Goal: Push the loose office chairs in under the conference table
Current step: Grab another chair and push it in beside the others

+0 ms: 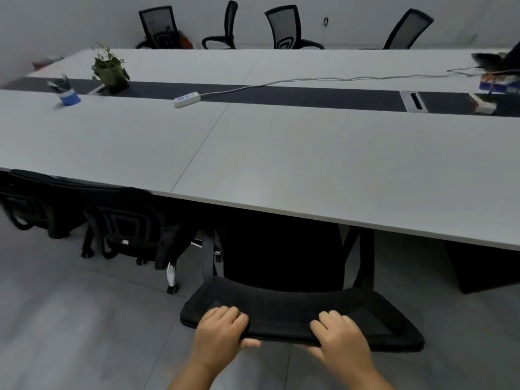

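Left hand (222,327), right hand (339,334): both gripping black chair backrest (284,311); seat partly under grey conference table (281,153).

An office meeting room — a long pale grey worktop (281,153) with a dark centre strip, black mesh-backed swivel chairs (284,26) along a bare white wall, and a white power strip (187,99) trailing its cable.

Black mesh office chair (298,313) upright, seat tucked under grey tabletop (281,153) edge; two more black chairs (132,223) pushed in left.
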